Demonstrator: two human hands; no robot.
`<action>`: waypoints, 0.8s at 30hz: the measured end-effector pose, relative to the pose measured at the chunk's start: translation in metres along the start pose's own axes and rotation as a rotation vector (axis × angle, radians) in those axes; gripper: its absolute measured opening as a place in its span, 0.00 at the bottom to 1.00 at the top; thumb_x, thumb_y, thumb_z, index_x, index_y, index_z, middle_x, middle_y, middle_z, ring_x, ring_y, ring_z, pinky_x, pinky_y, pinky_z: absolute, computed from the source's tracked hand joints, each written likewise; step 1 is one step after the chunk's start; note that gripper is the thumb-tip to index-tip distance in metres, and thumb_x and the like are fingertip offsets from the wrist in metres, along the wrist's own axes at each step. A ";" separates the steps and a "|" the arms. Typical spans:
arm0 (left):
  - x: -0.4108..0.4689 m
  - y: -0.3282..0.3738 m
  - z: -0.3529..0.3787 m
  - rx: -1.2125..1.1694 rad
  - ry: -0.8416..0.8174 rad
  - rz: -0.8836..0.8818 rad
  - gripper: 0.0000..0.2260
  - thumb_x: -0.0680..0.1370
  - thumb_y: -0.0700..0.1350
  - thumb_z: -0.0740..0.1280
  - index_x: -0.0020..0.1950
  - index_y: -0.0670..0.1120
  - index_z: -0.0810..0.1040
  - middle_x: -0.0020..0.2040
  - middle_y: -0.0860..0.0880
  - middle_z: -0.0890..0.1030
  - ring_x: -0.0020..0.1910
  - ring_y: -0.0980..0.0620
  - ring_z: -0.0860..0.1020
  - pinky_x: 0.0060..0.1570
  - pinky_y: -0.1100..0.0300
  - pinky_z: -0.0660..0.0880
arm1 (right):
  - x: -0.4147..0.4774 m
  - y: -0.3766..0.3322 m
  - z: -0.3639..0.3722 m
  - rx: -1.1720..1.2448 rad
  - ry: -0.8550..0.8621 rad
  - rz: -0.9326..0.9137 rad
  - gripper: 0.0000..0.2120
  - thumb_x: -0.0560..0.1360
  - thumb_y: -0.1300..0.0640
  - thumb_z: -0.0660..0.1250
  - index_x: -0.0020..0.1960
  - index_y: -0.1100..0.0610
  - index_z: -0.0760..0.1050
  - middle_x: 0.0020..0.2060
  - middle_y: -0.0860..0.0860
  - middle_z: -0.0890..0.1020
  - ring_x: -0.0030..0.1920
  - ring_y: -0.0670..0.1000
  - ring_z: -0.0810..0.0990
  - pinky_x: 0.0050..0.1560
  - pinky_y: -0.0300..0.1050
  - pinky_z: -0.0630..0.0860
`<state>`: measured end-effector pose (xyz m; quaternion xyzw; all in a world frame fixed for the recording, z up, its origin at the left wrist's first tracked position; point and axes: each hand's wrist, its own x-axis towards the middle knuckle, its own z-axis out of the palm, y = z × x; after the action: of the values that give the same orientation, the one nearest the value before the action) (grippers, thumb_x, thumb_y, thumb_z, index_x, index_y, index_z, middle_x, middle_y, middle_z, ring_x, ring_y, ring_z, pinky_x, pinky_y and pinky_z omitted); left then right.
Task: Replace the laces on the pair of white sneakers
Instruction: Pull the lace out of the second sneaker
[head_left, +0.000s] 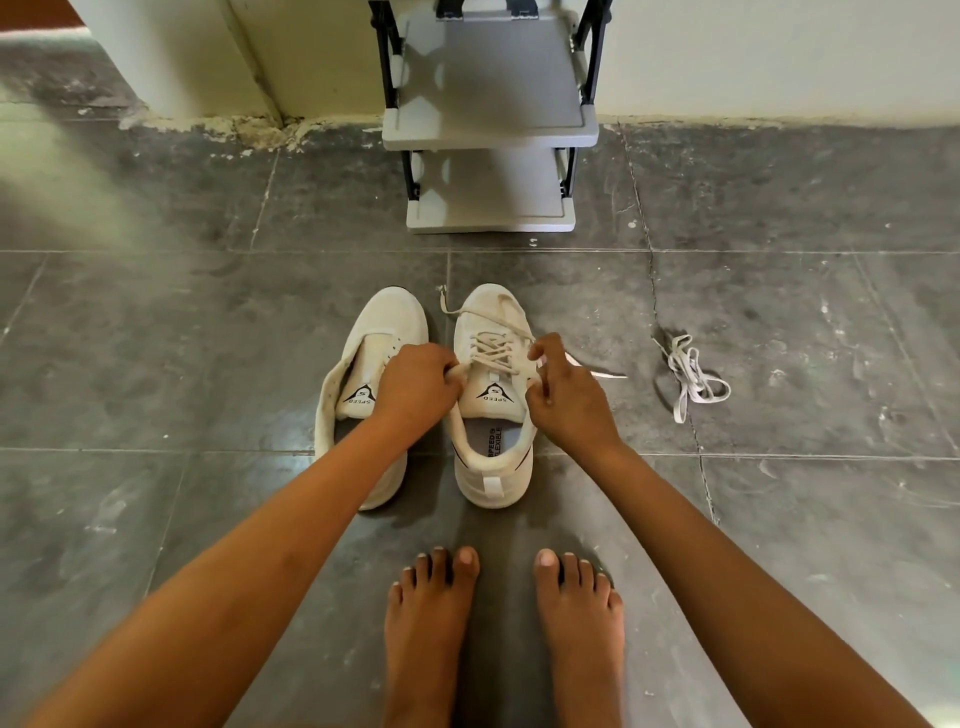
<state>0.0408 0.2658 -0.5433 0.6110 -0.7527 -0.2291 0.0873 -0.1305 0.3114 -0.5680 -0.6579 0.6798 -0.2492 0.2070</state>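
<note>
Two white sneakers stand side by side on the dark floor, toes pointing away from me. The left sneaker (387, 327) has no lace in its eyelets. The right sneaker (493, 447) still carries a cream lace (491, 349) crossed through its eyelets, with loose ends trailing over the toe and off to the right. My left hand (415, 384) pinches the lace at the left edge of the right sneaker's tongue. My right hand (563, 395) pinches the lace on the right side of the same shoe. A loose white lace (693, 376) lies bunched on the floor to the right.
A grey plastic shoe rack (491, 208) with black posts stands against the wall straight ahead. My two bare feet (498, 623) are planted just behind the sneakers. Dark stone tiles (156, 338) cover the floor all around.
</note>
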 end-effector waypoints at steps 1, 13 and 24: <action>0.000 0.001 0.000 0.015 0.003 0.004 0.10 0.77 0.45 0.64 0.45 0.40 0.80 0.41 0.42 0.80 0.42 0.44 0.77 0.39 0.56 0.69 | 0.001 0.000 0.000 -0.091 -0.041 -0.038 0.17 0.75 0.60 0.59 0.64 0.54 0.67 0.44 0.55 0.78 0.43 0.56 0.77 0.39 0.49 0.73; -0.002 0.012 0.000 0.090 -0.068 0.041 0.09 0.78 0.44 0.62 0.46 0.40 0.79 0.44 0.41 0.80 0.45 0.43 0.77 0.44 0.54 0.69 | 0.037 -0.040 -0.004 0.724 -0.361 0.332 0.14 0.74 0.70 0.62 0.56 0.59 0.77 0.57 0.54 0.78 0.53 0.47 0.75 0.49 0.34 0.76; -0.002 0.009 0.001 0.076 -0.070 0.058 0.09 0.78 0.46 0.63 0.43 0.41 0.77 0.42 0.43 0.78 0.43 0.46 0.75 0.41 0.57 0.66 | 0.032 -0.025 -0.006 -0.484 -0.058 -0.193 0.12 0.76 0.49 0.63 0.53 0.53 0.81 0.49 0.50 0.77 0.54 0.53 0.70 0.51 0.47 0.60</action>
<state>0.0329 0.2696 -0.5401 0.5834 -0.7809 -0.2189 0.0446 -0.1163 0.2801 -0.5466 -0.7572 0.6473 -0.0790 0.0384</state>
